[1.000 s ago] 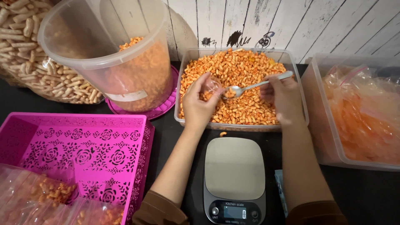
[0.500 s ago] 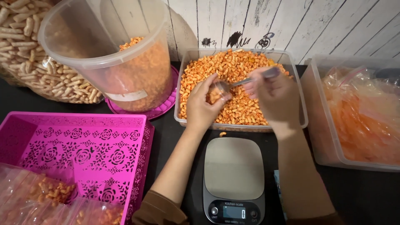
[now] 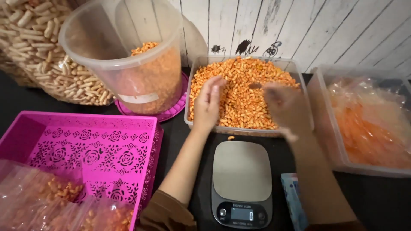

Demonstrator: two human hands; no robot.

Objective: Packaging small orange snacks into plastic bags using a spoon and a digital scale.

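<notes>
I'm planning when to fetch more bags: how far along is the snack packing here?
Done: a few filled clear bags lie in the pink basket. In hand: the left hand and blurred right hand work over the tray of orange snacks; the scale bears nothing. Left: the tray looks nearly full and the tub holds more, so probably early.
</notes>
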